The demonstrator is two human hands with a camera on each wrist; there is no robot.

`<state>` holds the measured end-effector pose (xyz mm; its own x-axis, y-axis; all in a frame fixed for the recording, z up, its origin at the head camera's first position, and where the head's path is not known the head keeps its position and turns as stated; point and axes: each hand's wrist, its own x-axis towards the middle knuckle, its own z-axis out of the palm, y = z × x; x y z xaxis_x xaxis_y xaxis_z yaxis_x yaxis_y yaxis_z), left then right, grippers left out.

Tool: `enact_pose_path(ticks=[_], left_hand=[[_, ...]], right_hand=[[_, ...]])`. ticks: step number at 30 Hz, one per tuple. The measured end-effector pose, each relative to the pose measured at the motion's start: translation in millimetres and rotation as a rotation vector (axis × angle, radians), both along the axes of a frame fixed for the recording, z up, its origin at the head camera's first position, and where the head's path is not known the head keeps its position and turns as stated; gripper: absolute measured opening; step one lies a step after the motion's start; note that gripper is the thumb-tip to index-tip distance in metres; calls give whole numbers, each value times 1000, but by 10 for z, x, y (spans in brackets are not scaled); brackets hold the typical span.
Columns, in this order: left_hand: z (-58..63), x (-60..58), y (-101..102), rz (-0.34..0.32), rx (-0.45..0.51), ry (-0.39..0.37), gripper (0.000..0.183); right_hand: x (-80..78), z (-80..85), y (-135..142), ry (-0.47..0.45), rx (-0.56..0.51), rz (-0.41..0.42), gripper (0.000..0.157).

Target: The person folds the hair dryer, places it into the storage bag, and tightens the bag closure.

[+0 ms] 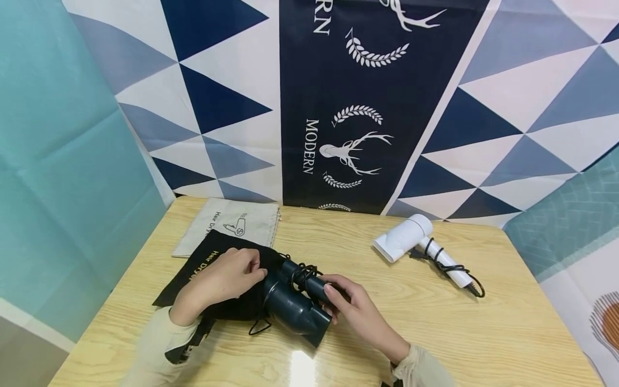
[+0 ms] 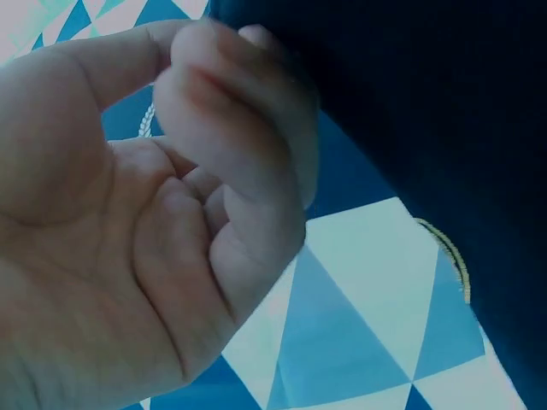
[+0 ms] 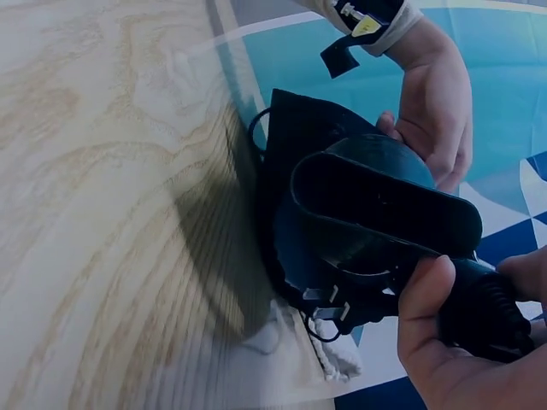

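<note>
A dark hair dryer (image 1: 290, 309) with a flat nozzle lies partly inside a black drawstring bag (image 1: 200, 258) marked "Hair Dryer". My right hand (image 1: 355, 306) grips the end of its handle, round which a black cord (image 1: 304, 275) is wound. Beside the dryer's body, my left hand (image 1: 222, 279) pinches the black cloth near the bag's mouth with curled fingers. Up close in the left wrist view, dark cloth fills the upper right beside the fingers (image 2: 231, 128). From the right wrist view, the open nozzle (image 3: 385, 205) faces me and the plug's metal prongs (image 3: 329, 313) hang beneath it.
A folded grey cloth bag (image 1: 256, 217) with a hair dryer print lies behind the black bag. At the right of the wooden table (image 1: 387, 322) lies a white hair dryer (image 1: 406, 236), its black cord wrapped round the handle. A patterned backdrop (image 1: 232, 97) stands behind.
</note>
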<state>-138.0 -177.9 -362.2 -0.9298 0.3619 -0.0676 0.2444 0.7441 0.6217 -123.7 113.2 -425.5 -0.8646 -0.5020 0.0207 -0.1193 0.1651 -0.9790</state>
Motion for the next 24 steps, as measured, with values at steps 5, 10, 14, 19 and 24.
enact_pose_path(ticks=[5,10,14,19,24], left_hand=[[-9,-11,52,1,4,-19,29],[-21,0,78,2,22,8,30],[-33,12,106,-2,39,27,29],[-38,37,159,-32,57,37,28],[-13,60,172,-34,62,36,27]], right_hand=[[-7,8,-39,-4,23,15,37],[-15,-2,-85,12,42,26,36],[-26,-10,-127,20,50,31,35],[-63,-22,-193,23,61,42,37],[-123,-49,-274,38,62,63,36]])
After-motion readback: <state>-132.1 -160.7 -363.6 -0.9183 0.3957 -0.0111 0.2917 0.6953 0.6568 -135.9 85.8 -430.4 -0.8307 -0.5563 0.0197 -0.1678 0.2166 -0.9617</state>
